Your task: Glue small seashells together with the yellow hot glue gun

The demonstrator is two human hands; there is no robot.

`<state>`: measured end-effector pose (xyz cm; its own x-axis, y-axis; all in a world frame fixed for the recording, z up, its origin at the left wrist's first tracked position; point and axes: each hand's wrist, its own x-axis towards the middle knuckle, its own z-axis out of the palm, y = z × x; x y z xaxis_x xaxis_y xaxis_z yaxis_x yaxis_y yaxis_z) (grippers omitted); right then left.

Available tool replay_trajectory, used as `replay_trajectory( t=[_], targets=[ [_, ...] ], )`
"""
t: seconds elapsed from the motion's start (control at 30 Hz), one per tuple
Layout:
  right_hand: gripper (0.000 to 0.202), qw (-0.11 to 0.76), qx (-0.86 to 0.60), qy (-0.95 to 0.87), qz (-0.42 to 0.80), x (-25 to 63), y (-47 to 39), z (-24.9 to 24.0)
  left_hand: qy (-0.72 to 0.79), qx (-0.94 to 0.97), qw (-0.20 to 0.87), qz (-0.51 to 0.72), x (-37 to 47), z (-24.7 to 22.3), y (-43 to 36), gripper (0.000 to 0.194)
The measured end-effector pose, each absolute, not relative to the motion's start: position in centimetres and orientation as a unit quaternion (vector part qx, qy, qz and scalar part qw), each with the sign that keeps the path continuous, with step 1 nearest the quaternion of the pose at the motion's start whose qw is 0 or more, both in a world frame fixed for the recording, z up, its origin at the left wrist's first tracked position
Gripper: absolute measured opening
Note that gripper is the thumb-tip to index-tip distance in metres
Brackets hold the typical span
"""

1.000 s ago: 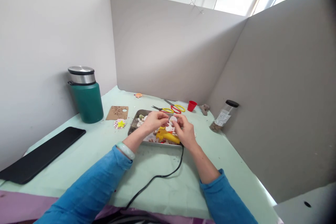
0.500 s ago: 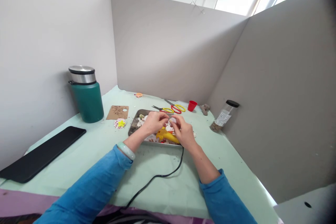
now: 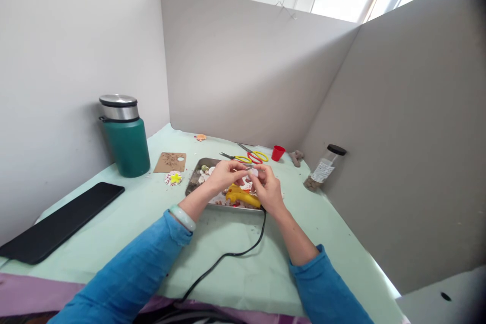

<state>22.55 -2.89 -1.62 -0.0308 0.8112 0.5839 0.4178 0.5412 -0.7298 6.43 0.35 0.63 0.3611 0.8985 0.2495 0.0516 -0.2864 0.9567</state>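
My right hand [image 3: 269,191] pinches a small whitish round piece [image 3: 254,172] between thumb and fingers, above the metal tray [image 3: 191,178]. Fingertips pressed together, my left hand [image 3: 226,177] meets it from the other side; a thin dark sliver shows near those fingertips, too small to name. Under both hands, a yellow glue gun [image 3: 243,196] lies across the tray, its black cord [image 3: 243,253] running toward me over the table. Pale pebble-like pieces [image 3: 205,171] fill the tray's left part. My hands hide much of the rest.
Behind the tray lie two pairs of scissors [image 3: 252,156] and a red cup [image 3: 278,153]. Leftward are a brown card [image 3: 170,162], a speckled disc with a yellow shape [image 3: 174,178], a green bottle [image 3: 127,144] and a black pad [image 3: 63,220]. A clear jar [image 3: 323,169] stands right.
The whitish piece has shifted slightly to the right and turned between my fingers. My left fingertips have moved a little to the right, closer to it.
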Motion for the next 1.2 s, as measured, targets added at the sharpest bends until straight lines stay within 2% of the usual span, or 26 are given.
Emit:
replay_trajectory(
  t=[0.27,0.6,0.73,0.87,0.97,1.2],
  targets=[
    [0.024,0.526,-0.438,-0.709,0.168,22.43,-3.05,-1.56,0.381,0.690,0.425,0.445,6.50,0.87,0.27,0.019],
    [0.019,0.529,-0.439,-0.708,0.160,22.54,-3.05,-1.63,0.394,0.698,0.406,0.440,6.65,1.12,0.00,0.016],
    [0.020,0.530,-0.442,-0.711,0.132,22.53,-2.97,-1.64,0.389,0.690,0.414,0.449,6.67,1.28,-0.15,0.016],
    [0.023,0.551,-0.439,-0.705,0.084,22.40,-2.92,-1.51,0.399,0.715,0.365,0.443,6.67,1.20,-0.18,0.015],
    [0.017,0.557,-0.426,-0.710,0.065,22.43,-2.89,-1.47,0.403,0.729,0.341,0.435,6.67,1.07,-0.14,0.017],
    [0.013,0.549,-0.421,-0.719,0.065,22.56,-2.93,-1.54,0.368,0.701,0.419,0.445,6.68,1.21,-0.22,0.020]
  ],
)
